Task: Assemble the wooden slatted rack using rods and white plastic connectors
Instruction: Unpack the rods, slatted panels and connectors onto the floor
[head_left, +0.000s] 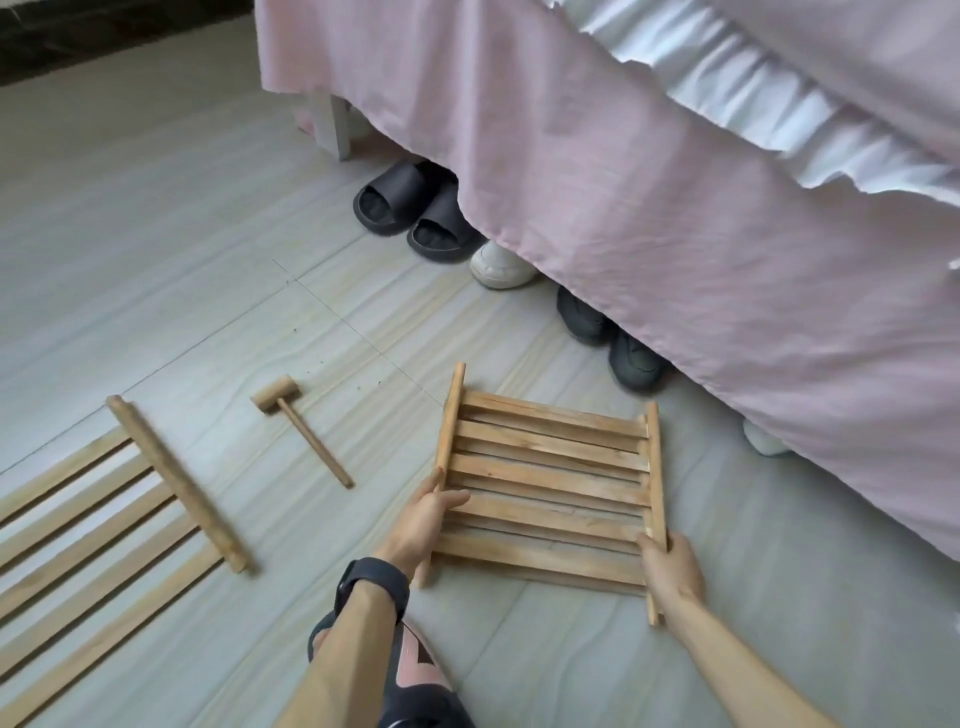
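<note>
A wooden slatted panel, seemingly two layers stacked, lies on the floor in front of me, with a round rod along each side. My left hand grips the left rod near its lower half. My right hand grips the right rod near its lower end. A second slatted panel with its own thick rod lies flat at the far left. No white plastic connectors are visible.
A small wooden mallet lies on the floor between the two panels. A bed with a pink sheet overhangs at the right. Black slippers, a white shoe and dark shoes sit under its edge.
</note>
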